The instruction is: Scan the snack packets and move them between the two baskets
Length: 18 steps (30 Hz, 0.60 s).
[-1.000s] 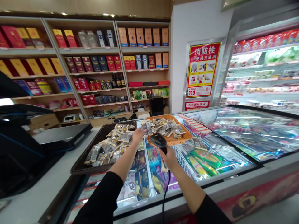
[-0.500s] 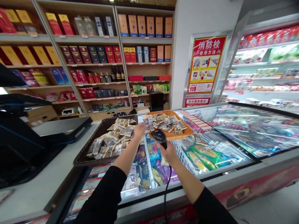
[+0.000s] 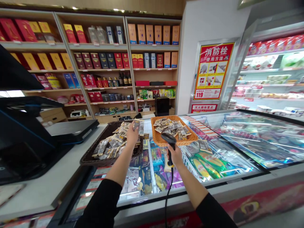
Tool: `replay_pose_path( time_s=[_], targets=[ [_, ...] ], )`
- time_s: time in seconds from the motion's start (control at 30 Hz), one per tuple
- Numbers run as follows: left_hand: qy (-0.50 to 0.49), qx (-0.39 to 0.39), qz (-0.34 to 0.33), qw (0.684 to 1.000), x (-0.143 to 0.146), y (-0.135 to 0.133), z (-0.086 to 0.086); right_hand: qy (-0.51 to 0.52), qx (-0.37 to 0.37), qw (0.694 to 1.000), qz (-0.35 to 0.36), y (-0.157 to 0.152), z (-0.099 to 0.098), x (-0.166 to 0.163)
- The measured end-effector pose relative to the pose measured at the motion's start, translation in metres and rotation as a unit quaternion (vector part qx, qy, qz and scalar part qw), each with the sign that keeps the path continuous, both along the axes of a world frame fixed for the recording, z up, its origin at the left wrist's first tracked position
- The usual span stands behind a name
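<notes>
My left hand (image 3: 132, 135) pinches a small snack packet (image 3: 138, 126) and holds it above the right end of a dark wicker basket (image 3: 95, 157) full of similar packets. My right hand (image 3: 174, 155) is wrapped round the handle of a black barcode scanner (image 3: 169, 140), whose cable (image 3: 168, 196) hangs down toward me. The scanner head points at an orange wicker tray (image 3: 175, 141) of packets just beyond it. Both baskets rest on the glass lid of a chest freezer (image 3: 213, 164).
A black till terminal (image 3: 26, 133) stands on the white counter (image 3: 42, 186) at my left. Shelves of boxed goods (image 3: 106, 63) line the back wall. A red fire-hydrant notice (image 3: 211, 71) hangs right of them, with an open chiller (image 3: 270, 72) beyond.
My left hand has carried the packet from the orange tray leftward to over the dark basket. The scanner hand has stayed roughly in place while the view shifted left.
</notes>
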<state>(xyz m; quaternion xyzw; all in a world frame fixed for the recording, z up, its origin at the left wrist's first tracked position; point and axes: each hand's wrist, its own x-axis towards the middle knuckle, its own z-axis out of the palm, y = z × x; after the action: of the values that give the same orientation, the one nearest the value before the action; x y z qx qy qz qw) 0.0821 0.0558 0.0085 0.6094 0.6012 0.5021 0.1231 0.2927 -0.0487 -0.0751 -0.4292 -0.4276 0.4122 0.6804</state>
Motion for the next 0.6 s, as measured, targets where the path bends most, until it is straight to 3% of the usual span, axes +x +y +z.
replay_pose_path(
  time_s=[0.17,0.27,0.33,0.43,0.53,0.6],
  targets=[
    [0.15,-0.126,0.079,0.977,-0.073,-0.018,0.007,0.039,-0.006,0.999,-0.024,0.001,0.002,-0.001],
    [0.198,-0.187,0.121,0.955,-0.088,-0.029,0.01,0.068,-0.002,0.997,-0.034,0.002,0.004,-0.001],
    [0.24,-0.163,0.162,0.943,-0.08,-0.034,0.015,0.094,-0.013,0.994,-0.045,0.003,0.005,0.001],
    [0.287,-0.045,0.174,0.941,-0.048,-0.034,0.023,0.138,-0.039,0.988,-0.062,0.007,0.004,0.005],
    [0.33,0.021,0.048,0.942,-0.002,-0.023,0.025,0.169,-0.054,0.981,-0.078,0.012,0.004,0.009],
    [0.384,-0.014,-0.036,0.923,0.028,-0.01,0.02,0.18,-0.056,0.978,-0.087,0.014,0.004,0.011]
  ],
)
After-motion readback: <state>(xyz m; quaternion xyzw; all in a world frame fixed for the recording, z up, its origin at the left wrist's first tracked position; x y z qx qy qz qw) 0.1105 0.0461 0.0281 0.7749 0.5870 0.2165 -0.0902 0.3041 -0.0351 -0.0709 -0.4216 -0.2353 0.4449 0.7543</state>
